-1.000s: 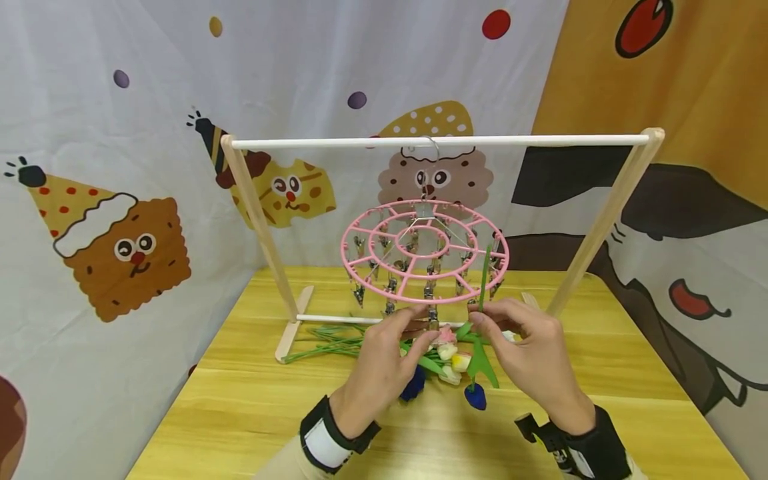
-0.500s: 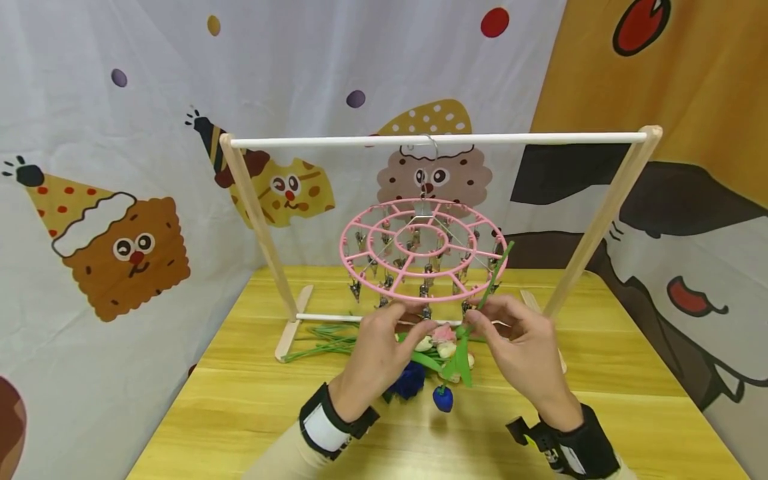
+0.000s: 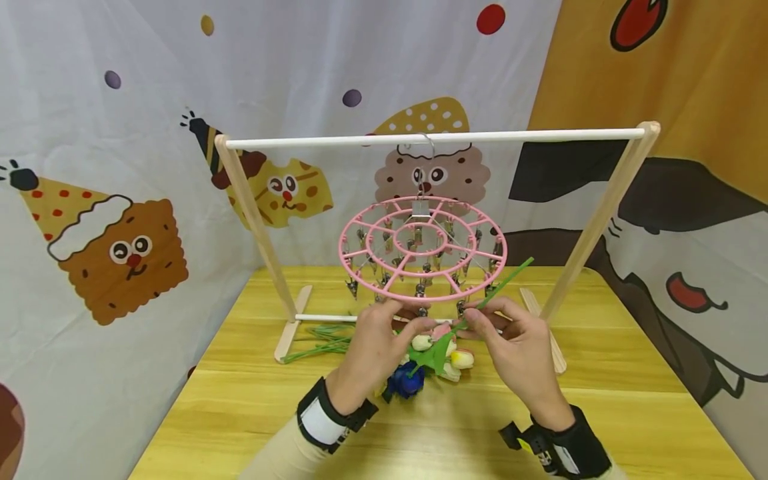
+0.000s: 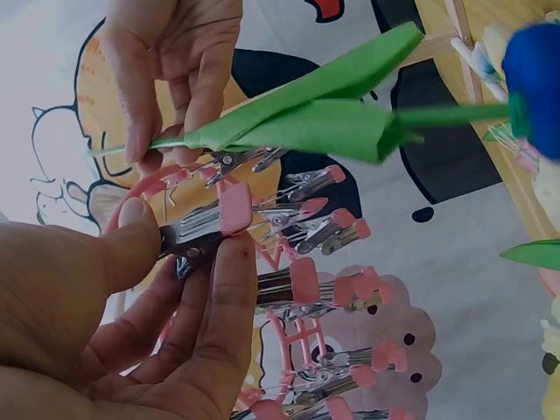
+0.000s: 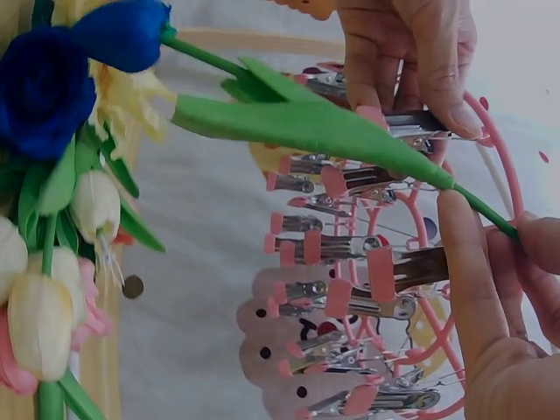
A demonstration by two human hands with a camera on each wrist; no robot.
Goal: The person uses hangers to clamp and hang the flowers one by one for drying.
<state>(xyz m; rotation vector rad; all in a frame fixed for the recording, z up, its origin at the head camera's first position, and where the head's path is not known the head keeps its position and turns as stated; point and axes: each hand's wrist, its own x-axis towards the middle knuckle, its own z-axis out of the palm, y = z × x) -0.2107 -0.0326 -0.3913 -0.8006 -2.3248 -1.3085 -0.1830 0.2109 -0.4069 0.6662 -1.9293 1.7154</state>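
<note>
My right hand [image 3: 519,353] pinches the green stem [image 3: 509,277] of an artificial blue tulip [image 5: 127,33] between thumb and fingers. The stem slants, its cut end up to the right and its bloom down toward the left. In the right wrist view, a long green leaf [image 5: 297,136] runs along the stem. My left hand [image 3: 375,353] pinches a metal clip [image 4: 234,208] with pink tips, thumb on one side and fingers on the other. That clip hangs from the front of a round pink drying hanger [image 3: 414,299]. The tulip stem passes close beside the clips.
The hanger hooks on a white rod [image 3: 300,142] between wooden posts [image 3: 606,207]. Several other clips dangle under its rings. Below, artificial flowers lie on the wooden table [image 3: 228,400], including a blue rose [image 3: 405,381] and a yellow-white tulip [image 3: 462,360], stems [image 3: 321,350] pointing left.
The tulip has turned in my right hand: its stem end tipped right and its bloom swung left over the other flowers. My left hand has stayed at the clip.
</note>
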